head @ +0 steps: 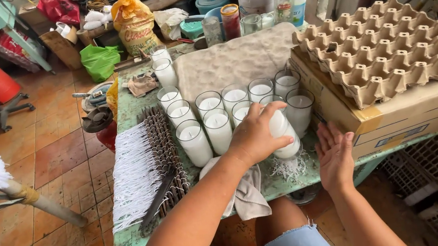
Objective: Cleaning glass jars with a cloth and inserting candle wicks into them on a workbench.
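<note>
Candle glass half behind left hand

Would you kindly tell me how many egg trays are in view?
1: a grey-brown moulded cardboard egg tray lies on the cardboard box at the table's right end. More may be stacked beneath it, hidden.

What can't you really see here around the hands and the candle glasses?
Head view only:
- The glass under the left hand: its top is covered by the fingers.
- The right hand: its palm faces away, beside the box; contact unclear.
- The box's contents: hidden under the egg tray.
- The cloth: partly hidden by the left forearm.
- White shreds: too small to identify.
</note>
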